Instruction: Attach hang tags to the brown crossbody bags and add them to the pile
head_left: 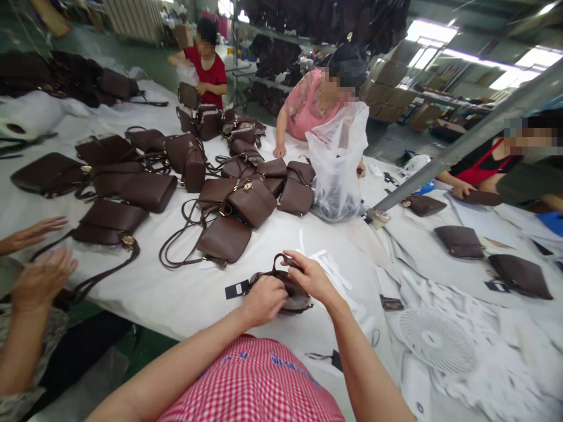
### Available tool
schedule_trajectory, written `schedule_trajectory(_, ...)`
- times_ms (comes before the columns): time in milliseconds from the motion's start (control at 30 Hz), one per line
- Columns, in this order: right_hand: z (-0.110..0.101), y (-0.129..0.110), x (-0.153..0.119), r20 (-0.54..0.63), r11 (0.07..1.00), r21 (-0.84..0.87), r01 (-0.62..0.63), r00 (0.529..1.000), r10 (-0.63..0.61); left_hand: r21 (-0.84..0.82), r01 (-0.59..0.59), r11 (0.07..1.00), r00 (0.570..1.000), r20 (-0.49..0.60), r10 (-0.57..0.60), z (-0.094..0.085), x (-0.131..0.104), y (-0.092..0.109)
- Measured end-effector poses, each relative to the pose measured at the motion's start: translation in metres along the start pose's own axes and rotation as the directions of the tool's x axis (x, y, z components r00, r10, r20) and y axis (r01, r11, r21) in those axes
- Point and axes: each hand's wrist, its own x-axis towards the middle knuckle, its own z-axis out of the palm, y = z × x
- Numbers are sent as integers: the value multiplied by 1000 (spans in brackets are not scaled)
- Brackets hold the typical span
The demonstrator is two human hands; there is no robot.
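Observation:
A small dark brown handbag (297,302) stands upright in front of me with its top open. My left hand (265,300) is curled at the near left of its opening, fingertips hidden inside or behind the rim. My right hand (311,276) is at the far right side, its thumb and fingers closed around the bag's brown strap (277,259). Beside my left hand, a black tag (236,289) with a white label lies on the table. Just beyond, another brown handbag (225,238) rests flat, with looped straps at its left.
Many brown handbags (147,190) cover the white table (176,287). White paper strips (328,264) lie to the right, near a fan (435,340). A clear plastic bag (338,170) stands before a co-worker. A metal pole (457,146) slants across. Another person's hands (41,278) are at left.

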Motion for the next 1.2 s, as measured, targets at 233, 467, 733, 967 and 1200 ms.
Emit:
schedule_trajectory(233,-8,8,-3,15,999,4,35,999,-35,-302,415,858,899,-8,-438,-13,1,-50)
schedule_trajectory(467,-4,2,5,83,984,-80,162,984,-155,-65,483,873,866,181,-466,-1,30,-47)
schedule_trajectory(733,-15,-5,17,152,897,-372,241,969,-197,-80,538,839,828,238,-508,2,36,-47)
schedule_trajectory(967,-22,-11,19,171,811,-505,296,955,-242,-247,453,857,890,182,-418,-3,39,-45)
schedule_trajectory(1200,-36,34,-5,-33,961,-249,122,990,-134,-229,420,878,907,108,-406,8,47,-39)
